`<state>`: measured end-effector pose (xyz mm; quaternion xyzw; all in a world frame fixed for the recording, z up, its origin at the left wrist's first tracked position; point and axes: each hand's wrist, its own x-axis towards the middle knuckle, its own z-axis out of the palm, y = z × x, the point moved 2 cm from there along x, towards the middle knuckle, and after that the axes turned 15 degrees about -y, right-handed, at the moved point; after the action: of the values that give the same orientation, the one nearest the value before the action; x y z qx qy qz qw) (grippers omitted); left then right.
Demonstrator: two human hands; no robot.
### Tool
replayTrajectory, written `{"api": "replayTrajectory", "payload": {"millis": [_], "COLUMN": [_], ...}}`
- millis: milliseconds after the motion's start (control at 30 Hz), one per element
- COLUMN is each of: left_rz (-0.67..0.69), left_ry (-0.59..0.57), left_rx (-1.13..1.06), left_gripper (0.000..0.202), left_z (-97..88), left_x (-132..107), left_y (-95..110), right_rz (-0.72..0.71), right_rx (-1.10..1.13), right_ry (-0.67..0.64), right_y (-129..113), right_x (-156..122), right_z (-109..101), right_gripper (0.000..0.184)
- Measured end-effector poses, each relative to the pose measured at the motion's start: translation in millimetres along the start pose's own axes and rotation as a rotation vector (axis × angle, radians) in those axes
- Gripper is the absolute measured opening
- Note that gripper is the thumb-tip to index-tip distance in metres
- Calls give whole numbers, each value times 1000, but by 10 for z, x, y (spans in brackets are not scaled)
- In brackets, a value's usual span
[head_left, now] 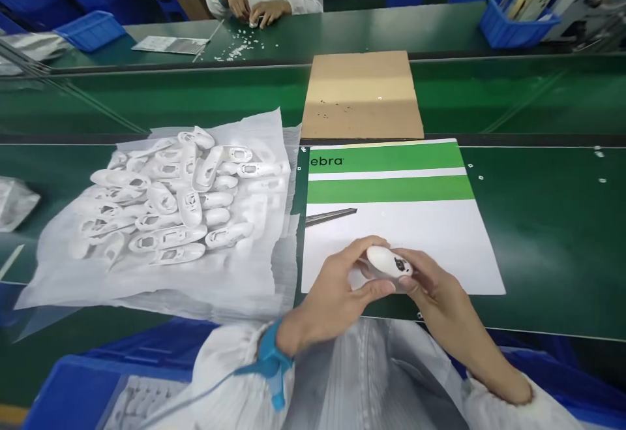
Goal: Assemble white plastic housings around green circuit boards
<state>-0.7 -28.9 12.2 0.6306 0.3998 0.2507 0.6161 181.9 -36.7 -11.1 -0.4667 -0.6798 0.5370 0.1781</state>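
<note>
My left hand point(337, 293) and my right hand point(433, 293) both grip one small white plastic shell point(388, 261) with a dark opening on its side, held just above a white and green printed sheet point(391, 182). The left fingers curl round its left end, the right fingers pinch its right end. A blue strap point(268, 358) with a cord wraps my left wrist. To the left lies a heap of several similar white shells point(171, 201) on a crinkled white foam sheet point(147, 273). Dark tweezers point(330, 216) rest on the printed sheet.
A cardboard sheet point(362, 94) lies beyond the printed sheet on the green bench point(548, 221). Across the bench another person's hands point(254, 9) work over scattered tiny white parts. Blue bins stand at back right point(513, 25), back left point(90, 29) and near left point(83, 391).
</note>
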Motion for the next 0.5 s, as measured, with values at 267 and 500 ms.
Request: {"api": "replayTrajectory", "payload": {"millis": [267, 500], "left_rz": [11, 12], "left_ry": [166, 231], "left_rx": [-5, -211], "left_gripper": [23, 21], "left_z": [174, 29], "left_x": [-114, -220], "left_y": [223, 120], "right_rz": [42, 165], "right_rx": [444, 433], "right_ry": [-335, -97], "right_y": [-243, -238], "right_x": [-38, -109], "right_z": [35, -7], "right_gripper": [43, 45]}}
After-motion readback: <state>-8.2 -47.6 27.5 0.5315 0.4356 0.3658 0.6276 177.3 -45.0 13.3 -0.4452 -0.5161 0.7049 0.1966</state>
